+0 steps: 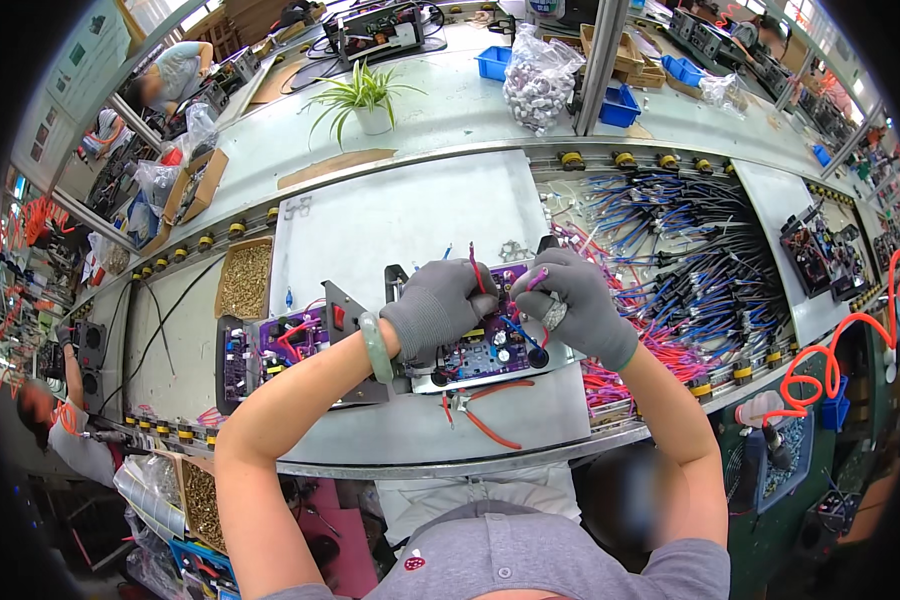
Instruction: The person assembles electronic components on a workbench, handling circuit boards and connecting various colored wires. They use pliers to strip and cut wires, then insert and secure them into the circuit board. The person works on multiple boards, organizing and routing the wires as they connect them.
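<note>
Both my hands wear grey gloves and work over a purple circuit board (480, 352) on a metal base. My left hand (438, 308) is closed, with a red wire (476, 268) standing up at its fingertips. A pale green bangle (376, 348) circles that wrist. Close by, my right hand (578, 308) is pinched shut over the board's right part; what its fingertips hold is too small to make out. A silvery item (554, 316) shows under its curled fingers. Red-handled pliers (488, 408) lie in front of the board. Left of it sits another purple board unit (295, 345) with a dark panel.
Bundles of black, blue and red cables (680, 270) cover the line to my right. A box of small brass-coloured parts (244, 280) stands at left. Behind are a potted plant (374, 118) and a bag of parts (540, 85). A coiled orange hose (820, 365) hangs at right.
</note>
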`<state>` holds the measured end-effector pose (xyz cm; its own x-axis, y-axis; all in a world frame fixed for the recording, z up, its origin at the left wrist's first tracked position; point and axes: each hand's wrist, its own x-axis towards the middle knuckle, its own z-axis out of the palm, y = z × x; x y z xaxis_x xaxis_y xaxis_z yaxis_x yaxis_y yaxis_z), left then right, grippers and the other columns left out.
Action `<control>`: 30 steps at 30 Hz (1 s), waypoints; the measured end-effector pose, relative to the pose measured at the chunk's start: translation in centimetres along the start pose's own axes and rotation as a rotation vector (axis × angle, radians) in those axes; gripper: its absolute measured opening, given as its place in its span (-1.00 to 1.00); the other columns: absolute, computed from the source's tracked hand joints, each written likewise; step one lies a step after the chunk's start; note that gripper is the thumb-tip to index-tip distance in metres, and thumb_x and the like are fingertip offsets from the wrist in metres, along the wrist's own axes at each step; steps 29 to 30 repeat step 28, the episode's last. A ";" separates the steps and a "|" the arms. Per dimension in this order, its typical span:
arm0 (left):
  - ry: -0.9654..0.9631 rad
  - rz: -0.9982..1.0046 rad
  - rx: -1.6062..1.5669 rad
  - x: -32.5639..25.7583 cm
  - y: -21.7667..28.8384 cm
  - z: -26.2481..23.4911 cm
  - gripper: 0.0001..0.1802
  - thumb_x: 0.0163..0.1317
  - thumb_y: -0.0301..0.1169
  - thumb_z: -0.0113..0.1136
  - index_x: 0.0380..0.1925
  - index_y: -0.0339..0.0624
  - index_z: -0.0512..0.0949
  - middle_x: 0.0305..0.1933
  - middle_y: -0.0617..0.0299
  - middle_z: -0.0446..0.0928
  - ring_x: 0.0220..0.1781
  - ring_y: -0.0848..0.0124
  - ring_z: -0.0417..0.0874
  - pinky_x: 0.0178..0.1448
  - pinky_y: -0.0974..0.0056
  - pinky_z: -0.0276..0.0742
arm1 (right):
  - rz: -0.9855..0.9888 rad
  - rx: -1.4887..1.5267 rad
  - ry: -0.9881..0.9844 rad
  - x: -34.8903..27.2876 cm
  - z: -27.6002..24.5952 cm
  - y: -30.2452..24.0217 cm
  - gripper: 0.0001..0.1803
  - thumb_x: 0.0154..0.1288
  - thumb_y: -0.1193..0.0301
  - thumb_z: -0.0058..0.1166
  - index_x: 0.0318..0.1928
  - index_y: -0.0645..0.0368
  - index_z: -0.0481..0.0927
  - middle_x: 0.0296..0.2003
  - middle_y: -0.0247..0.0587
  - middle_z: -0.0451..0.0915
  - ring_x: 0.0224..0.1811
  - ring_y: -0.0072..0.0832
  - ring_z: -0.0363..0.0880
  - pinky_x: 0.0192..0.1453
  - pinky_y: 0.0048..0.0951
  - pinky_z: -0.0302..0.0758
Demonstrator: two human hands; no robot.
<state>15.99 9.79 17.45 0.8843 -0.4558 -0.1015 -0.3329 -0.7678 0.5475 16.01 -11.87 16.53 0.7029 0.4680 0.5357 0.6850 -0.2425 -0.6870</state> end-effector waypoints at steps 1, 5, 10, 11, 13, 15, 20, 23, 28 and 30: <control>0.012 0.041 0.003 0.1 -0.2 0.2 -0.81 0.19 -0.31 0.28 -0.27 -0.17 0.66 -0.28 0.04 0.67 -0.21 0.08 0.71 -0.06 0.11 0.62 | -0.008 -0.005 0.002 0.0 0.0 0.2 -0.91 0.12 0.41 0.31 -0.38 0.11 0.66 -0.49 -0.20 0.56 -0.35 -0.21 0.56 -0.20 -0.24 0.47; 0.128 0.265 0.276 -0.3 -0.3 1.5 -0.81 0.17 -0.33 0.29 -0.25 -0.14 0.59 -0.27 0.12 0.60 -0.18 0.07 0.66 -0.09 0.05 0.59 | -0.021 -0.021 0.004 0.1 0.2 0.3 -0.90 0.12 0.41 0.32 -0.37 0.11 0.67 -0.49 -0.19 0.56 -0.35 -0.21 0.55 -0.21 -0.23 0.47; -0.003 0.254 0.390 0.4 0.7 0.6 -0.72 0.17 -0.31 0.28 -0.14 -0.12 0.53 -0.22 0.16 0.57 -0.12 0.12 0.63 -0.06 0.06 0.59 | 0.012 -0.024 -0.037 -0.1 -0.1 0.2 -0.89 0.11 0.45 0.32 -0.34 0.16 0.67 -0.41 -0.18 0.58 -0.33 -0.28 0.57 -0.20 -0.29 0.49; -0.028 0.255 0.411 0.5 0.8 0.7 -0.70 0.16 -0.30 0.28 -0.12 -0.12 0.53 -0.22 0.16 0.57 -0.11 0.13 0.63 -0.05 0.06 0.59 | 0.017 -0.019 -0.038 -0.1 0.0 0.3 -0.89 0.11 0.44 0.32 -0.34 0.16 0.67 -0.41 -0.17 0.58 -0.33 -0.28 0.57 -0.21 -0.30 0.49; -0.053 0.253 0.497 0.6 0.9 1.2 -0.67 0.15 -0.30 0.28 -0.09 -0.13 0.53 -0.20 0.17 0.58 -0.11 0.15 0.63 -0.03 0.08 0.58 | -0.015 -0.046 -0.044 -0.2 -0.1 0.5 -0.89 0.12 0.44 0.32 -0.34 0.17 0.67 -0.41 -0.17 0.57 -0.34 -0.28 0.56 -0.22 -0.30 0.49; -0.075 0.262 0.547 0.4 1.0 1.3 -0.65 0.15 -0.30 0.27 -0.07 -0.13 0.52 -0.18 0.17 0.58 -0.10 0.17 0.62 -0.03 0.10 0.58 | -0.022 -0.047 -0.034 -0.1 -0.1 0.4 -0.89 0.12 0.43 0.32 -0.37 0.16 0.66 -0.44 -0.17 0.56 -0.36 -0.25 0.55 -0.24 -0.28 0.48; -0.081 0.336 0.568 0.3 0.8 1.0 -0.63 0.13 -0.33 0.26 -0.04 -0.13 0.52 -0.18 0.12 0.60 -0.12 0.16 0.63 -0.07 0.07 0.59 | -0.009 -0.034 -0.001 0.1 0.4 0.0 -0.87 0.11 0.40 0.34 -0.42 0.15 0.64 -0.51 -0.17 0.54 -0.41 -0.19 0.53 -0.27 -0.23 0.45; -0.060 0.305 0.496 0.5 1.2 0.5 -0.67 0.14 -0.35 0.24 -0.07 -0.12 0.53 -0.28 0.10 0.60 -0.18 0.12 0.65 -0.11 0.04 0.59 | 0.056 -0.006 -0.014 0.1 0.2 -0.2 -0.86 0.09 0.40 0.35 -0.38 0.17 0.66 -0.50 -0.15 0.55 -0.43 -0.19 0.53 -0.29 -0.24 0.45; -0.240 0.010 0.250 1.8 1.5 -1.3 -0.51 0.20 -0.11 0.28 0.08 -0.07 0.53 -0.17 -0.03 0.68 -0.07 0.05 0.70 0.02 0.00 0.60 | 0.305 0.230 0.049 -0.7 0.1 -0.5 -0.92 0.20 0.44 0.31 -0.30 0.16 0.72 -0.36 -0.26 0.66 -0.32 -0.38 0.65 -0.13 -0.27 0.58; -0.240 0.010 0.250 1.8 1.5 -1.3 -0.51 0.20 -0.11 0.28 0.08 -0.07 0.53 -0.17 -0.03 0.68 -0.07 0.05 0.70 0.02 0.00 0.60 | 0.305 0.230 0.049 -0.7 0.1 -0.5 -0.92 0.20 0.44 0.31 -0.30 0.16 0.72 -0.36 -0.26 0.66 -0.32 -0.38 0.65 -0.13 -0.27 0.58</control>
